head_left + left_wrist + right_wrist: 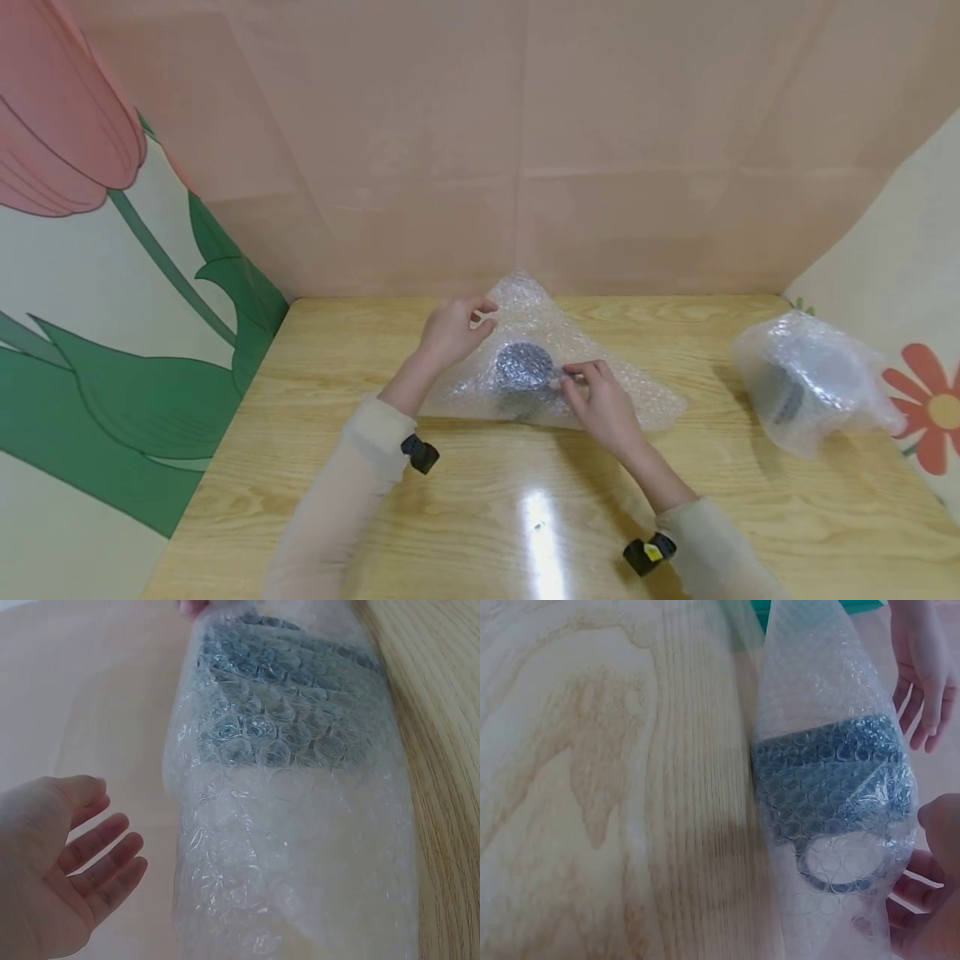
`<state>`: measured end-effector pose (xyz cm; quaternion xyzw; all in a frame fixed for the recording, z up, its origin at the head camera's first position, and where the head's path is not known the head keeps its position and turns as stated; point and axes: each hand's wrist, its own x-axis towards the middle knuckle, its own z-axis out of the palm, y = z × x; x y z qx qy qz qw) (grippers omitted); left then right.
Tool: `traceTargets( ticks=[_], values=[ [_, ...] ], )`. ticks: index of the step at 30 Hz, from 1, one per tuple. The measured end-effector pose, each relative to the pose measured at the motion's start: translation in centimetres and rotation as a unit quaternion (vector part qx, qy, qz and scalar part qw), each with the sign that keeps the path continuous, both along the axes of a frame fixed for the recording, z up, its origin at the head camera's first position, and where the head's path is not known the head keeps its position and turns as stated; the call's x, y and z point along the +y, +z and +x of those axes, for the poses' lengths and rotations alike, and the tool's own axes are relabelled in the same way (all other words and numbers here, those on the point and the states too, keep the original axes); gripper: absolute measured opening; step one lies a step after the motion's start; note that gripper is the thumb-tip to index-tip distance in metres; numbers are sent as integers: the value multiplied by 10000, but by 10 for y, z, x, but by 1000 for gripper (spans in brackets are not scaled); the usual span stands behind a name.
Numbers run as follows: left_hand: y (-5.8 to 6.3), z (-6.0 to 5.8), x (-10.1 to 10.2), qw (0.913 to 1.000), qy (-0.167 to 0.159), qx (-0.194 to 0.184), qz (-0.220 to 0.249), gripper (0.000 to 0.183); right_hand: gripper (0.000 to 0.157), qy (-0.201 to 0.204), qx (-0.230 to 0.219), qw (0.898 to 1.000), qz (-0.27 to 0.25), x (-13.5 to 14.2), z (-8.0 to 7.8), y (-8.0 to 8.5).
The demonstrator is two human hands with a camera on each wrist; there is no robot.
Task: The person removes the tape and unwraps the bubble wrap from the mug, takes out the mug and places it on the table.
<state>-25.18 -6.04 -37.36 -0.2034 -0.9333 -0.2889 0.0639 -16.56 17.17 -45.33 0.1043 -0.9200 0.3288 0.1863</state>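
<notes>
A dark mug (pixel 523 367) lies under a layer of bubble wrap (pixel 622 379) at the middle of the table. Its loop handle (pixel 840 883) shows through the bubbles in the right wrist view. The right hand (pixel 606 408) pinches the wrap beside the mug, on the handle side; in the right wrist view its fingers (pixel 915 892) are partly behind the plastic. On the other side, the left hand (pixel 457 329) hovers just off the wrap, holding nothing. Its fingers (pixel 112 862) are loosely bent and apart from the plastic in the left wrist view.
Toward the right end of the wooden table (pixel 300 500) sits another bubble-wrapped bundle (pixel 817 383) with something dark inside. A pinkish cloth backdrop (pixel 517 150) rises behind the table. Panels printed with flowers (pixel 933 408) stand at both sides.
</notes>
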Motion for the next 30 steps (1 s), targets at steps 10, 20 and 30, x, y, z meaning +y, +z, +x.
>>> traceTargets(
  ticks=[10,20,30],
  values=[
    [0,11,-9,9998,-200,6,44,24,21,19,-102,9999,-48,0,-5,3],
    [-1,19,-19,9991,-385,-89,-149,26,28,-64,44,9999,78,1,-10,-4],
    [4,23,-25,9982,-450,-238,-316,28,38,-43,-39,9999,90,4,-15,-6]
  ],
)
